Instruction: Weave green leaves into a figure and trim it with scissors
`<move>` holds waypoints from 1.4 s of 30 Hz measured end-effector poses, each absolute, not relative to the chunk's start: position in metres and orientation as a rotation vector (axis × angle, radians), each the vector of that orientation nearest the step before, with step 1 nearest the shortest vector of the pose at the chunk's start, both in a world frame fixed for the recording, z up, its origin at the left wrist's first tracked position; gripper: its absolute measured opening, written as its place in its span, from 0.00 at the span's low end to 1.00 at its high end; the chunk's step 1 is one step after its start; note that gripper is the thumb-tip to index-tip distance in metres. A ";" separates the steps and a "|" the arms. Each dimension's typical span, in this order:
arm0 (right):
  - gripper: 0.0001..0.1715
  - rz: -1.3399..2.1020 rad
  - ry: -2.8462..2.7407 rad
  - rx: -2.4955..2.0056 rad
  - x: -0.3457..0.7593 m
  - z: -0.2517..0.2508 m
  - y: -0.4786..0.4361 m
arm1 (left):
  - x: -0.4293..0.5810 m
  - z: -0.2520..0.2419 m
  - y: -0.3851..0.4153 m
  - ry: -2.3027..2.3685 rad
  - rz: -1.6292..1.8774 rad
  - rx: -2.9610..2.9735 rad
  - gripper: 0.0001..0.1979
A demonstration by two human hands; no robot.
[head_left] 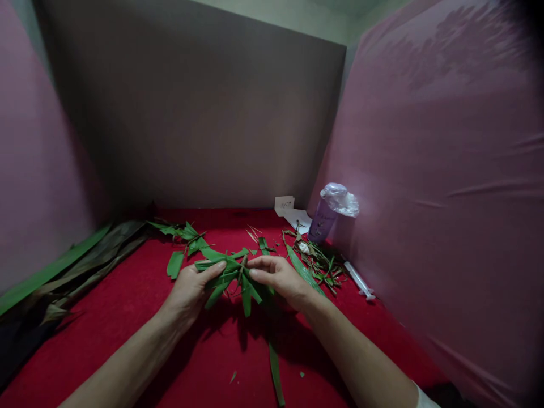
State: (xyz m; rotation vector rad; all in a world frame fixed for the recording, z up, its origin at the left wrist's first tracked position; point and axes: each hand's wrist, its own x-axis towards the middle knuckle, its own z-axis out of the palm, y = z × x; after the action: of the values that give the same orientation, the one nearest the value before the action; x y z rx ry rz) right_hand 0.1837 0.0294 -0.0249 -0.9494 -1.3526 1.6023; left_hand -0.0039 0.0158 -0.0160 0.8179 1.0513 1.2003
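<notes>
Leaves, clamped in the left hand and pinched by the right hand, with a twig, long axis crosswise between the 2, nearer the right.

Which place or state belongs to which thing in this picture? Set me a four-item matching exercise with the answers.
Things:
1. Syringe
2. Leaf bundle
3. Card
4. Purple container

Places and states:
A. Topped with crumpled plastic
B. Lying to the right of the twigs
C. Held by the left hand and right hand
D. White, at the back near the grey wall

Pairs: 1-B, 2-C, 3-D, 4-A
</notes>
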 end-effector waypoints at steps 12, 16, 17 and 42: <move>0.17 1.604 -1.483 -1.055 0.197 -0.018 0.031 | -0.008 -0.012 0.015 1.067 1.233 0.795 0.08; 0.15 1.599 -1.357 -1.104 0.192 -0.019 0.031 | -0.005 -0.012 0.015 1.068 1.223 0.787 0.08; 0.16 1.593 -1.337 -1.119 0.192 -0.019 0.032 | -0.004 -0.012 0.015 1.069 1.219 0.787 0.09; 0.20 1.526 -1.327 -1.038 0.193 -0.018 0.031 | -0.008 -0.015 0.018 1.094 1.322 0.767 0.05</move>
State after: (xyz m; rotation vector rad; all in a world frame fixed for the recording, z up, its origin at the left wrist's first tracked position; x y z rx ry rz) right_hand 0.1934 0.0310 -0.0178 -1.0377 -1.3270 1.5263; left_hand -0.0083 0.0176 -0.0147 0.7668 1.0938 1.3219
